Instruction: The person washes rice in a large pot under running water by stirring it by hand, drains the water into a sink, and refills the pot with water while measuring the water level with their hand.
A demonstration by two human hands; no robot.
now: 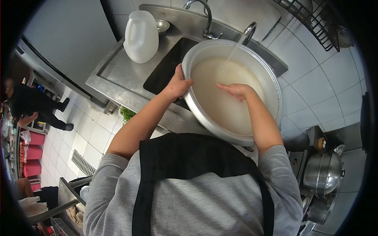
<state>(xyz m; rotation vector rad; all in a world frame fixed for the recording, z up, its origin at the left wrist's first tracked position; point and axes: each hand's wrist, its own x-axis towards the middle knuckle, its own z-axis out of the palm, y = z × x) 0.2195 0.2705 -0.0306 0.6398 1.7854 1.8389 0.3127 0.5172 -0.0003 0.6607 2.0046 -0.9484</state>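
A large metal pot (271, 84) rests over the sink, filled with cloudy whitish water. From the right-hand faucet (250, 30) a stream of water runs into it. My left hand (179, 84) grips the pot's left rim, thumb and fingers on either side of the edge. Inside the pot, my right hand (235, 91) is at the water's surface with its fingers stretched out and partly under the cloudy water; no object shows in it. What lies below the surface is hidden.
A white plastic jug (141, 37) and a small metal bowl (162, 26) stand on the steel counter (112, 78), left of the dark sink basin. A wire rack hangs upper right. Metal pots (323, 173) are at right. A person in dark clothes (35, 103) stands far left.
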